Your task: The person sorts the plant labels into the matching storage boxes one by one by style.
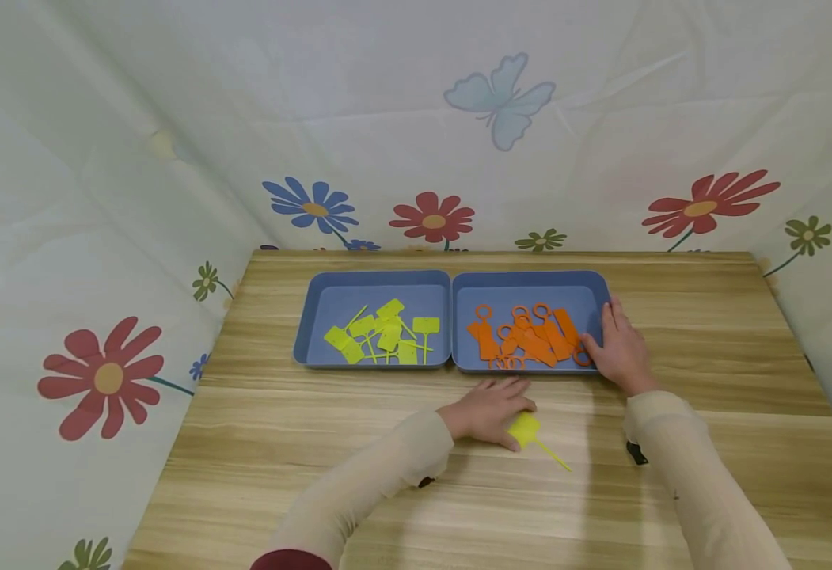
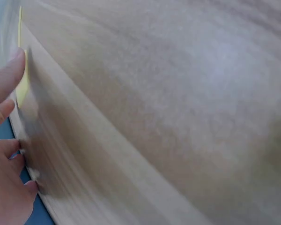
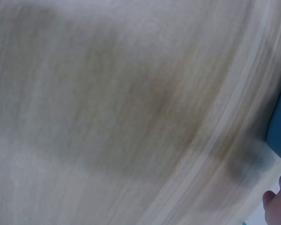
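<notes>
In the head view a yellow tag with a thin stem lies low over the wooden table in front of the right-hand tray. My left hand pinches its flat head between thumb and forefinger, the other fingers spread on the wood. The left wrist view shows the thumb against this tag, seen nearly edge-on. At the right tray's front right corner, my right hand holds the rim, thumb over the wall and fingers along the outer side. That blue tray contains several orange ring-ended tags.
Side by side with it stands a second blue tray, holding several yellow stemmed tags. Both trays sit toward the back of the table. A white curtain with printed flowers rises behind and at the sides.
</notes>
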Motion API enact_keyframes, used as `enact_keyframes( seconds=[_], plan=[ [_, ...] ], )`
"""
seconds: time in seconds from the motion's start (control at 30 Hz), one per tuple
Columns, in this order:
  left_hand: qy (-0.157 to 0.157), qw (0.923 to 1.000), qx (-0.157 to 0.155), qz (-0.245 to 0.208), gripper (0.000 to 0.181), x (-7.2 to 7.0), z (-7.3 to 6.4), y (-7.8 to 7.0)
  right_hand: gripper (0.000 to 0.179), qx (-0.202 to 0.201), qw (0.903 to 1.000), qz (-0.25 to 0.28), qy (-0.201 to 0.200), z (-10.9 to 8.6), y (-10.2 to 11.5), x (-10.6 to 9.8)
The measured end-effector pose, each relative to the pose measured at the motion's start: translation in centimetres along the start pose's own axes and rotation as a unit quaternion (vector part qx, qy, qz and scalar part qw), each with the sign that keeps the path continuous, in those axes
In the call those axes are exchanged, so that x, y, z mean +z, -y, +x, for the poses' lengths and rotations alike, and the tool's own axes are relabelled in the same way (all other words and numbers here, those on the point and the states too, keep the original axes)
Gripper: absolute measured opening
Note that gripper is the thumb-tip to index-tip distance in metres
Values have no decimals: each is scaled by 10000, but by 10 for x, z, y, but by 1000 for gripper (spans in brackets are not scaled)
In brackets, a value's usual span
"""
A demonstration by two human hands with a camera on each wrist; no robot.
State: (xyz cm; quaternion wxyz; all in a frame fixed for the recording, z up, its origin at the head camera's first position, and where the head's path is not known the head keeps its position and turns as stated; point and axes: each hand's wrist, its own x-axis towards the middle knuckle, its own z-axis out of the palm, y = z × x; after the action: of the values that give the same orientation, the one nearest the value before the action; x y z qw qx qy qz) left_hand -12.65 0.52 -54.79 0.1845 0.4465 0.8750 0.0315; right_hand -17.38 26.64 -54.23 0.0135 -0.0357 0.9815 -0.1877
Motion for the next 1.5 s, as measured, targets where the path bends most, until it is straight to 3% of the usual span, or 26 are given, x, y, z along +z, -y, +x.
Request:
enact_keyframes(
  seconds=[0.23,0.57,0.77,1.07,1.33,1.5],
  plan=[
    [-59,9996,-147,-255,50,-2,0,-7,74,63,9999,-6,85,0,1,-1],
    [150,9992,-359,19,46,-8,3,-17,75,81,9998,39,151,-1,2,-2],
    [17,9995,-300,65,49,-4,2,-16,74,60,9999,60,133,-1,2,-2],
    [-448,9988,-123,183,50,0,1,-13,74,75,9999,70,109,0,1,-2],
    [-364,9992,-44,161,53,0,2,-13,75,65,9999,38,94,0,0,0],
    [-302,9990,58,-310,50,1,3,-11,75,89,9999,13,114,0,0,0]
  ],
)
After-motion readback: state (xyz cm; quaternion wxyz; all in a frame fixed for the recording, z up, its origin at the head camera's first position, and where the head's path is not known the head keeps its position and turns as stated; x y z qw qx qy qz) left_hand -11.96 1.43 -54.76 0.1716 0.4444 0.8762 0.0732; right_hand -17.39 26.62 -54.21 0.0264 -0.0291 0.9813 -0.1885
